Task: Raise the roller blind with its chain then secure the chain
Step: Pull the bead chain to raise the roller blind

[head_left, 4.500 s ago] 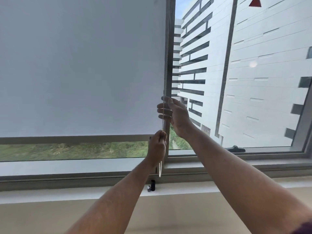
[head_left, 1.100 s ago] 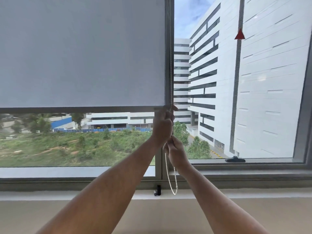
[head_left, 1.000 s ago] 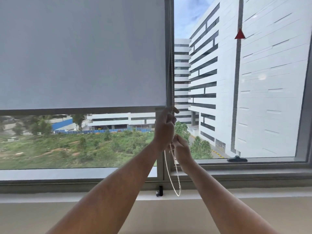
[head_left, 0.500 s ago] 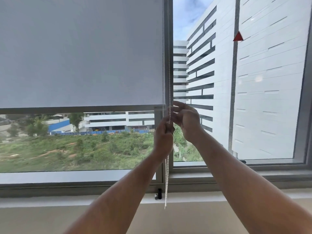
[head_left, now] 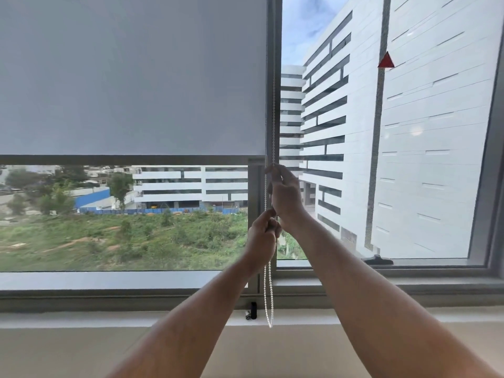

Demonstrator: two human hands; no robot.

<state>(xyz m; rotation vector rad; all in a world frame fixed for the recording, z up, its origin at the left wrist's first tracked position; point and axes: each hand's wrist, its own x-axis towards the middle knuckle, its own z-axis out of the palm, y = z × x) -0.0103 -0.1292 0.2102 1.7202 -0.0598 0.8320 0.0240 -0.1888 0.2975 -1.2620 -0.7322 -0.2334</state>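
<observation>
1. Your roller blind covers the upper part of the left window pane; its bottom bar sits a little above the middle of the glass, with grass and low buildings showing below it.
2. The bead chain hangs down along the grey window frame between the two panes, just beside the blind's right edge.
3. Your right hand is the upper one, level with the bottom bar and just below it. Its fingers are curled around the chain, closed on it.
4. Your left hand sits just below the right, the two almost touching. Its thumb and fingers are pinched together on the chain.
5. Below your left hand the chain drops as a narrow loop, its two strands close together, with the bottom end hanging in front of the window sill.
6. A small black clip stands on the sill just left of the loop's lower end; the chain is apart from it.
7. On the right pane, a black window handle lies at the lower frame, well apart from both hands.
</observation>
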